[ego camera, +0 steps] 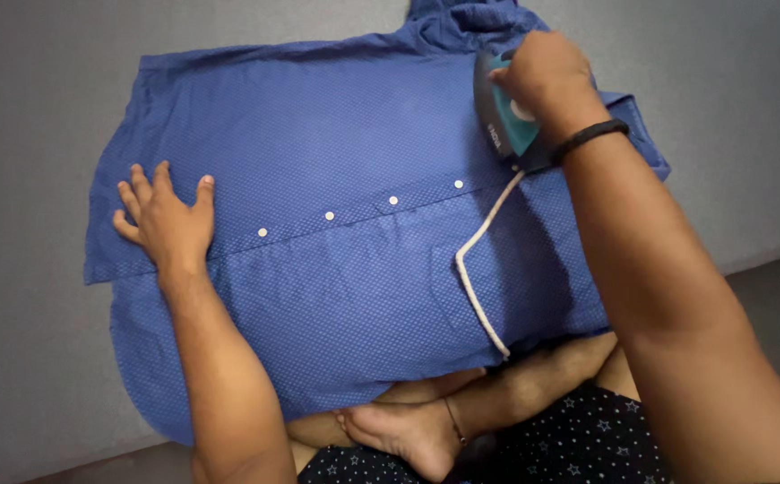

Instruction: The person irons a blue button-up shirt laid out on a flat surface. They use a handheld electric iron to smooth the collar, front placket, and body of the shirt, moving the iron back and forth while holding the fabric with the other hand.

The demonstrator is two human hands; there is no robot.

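Blue dotted shirt: spread flat on grey surface, placket up. Right hand clamped on teal iron near collar; left hand splayed open, pinning hem. Advisable: keep fabric taut, white cord off the pressed area.

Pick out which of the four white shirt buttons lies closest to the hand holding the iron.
The button at the far right end of the row. It sits just beside the teal iron gripped by the right hand; the other three trail toward the left hand.

Soft, even indoor light falls from above, casting faint shadows beneath both forearms; the frame is sharp at centre, slightly dim and wide-angle stretched toward corners, with no glare.
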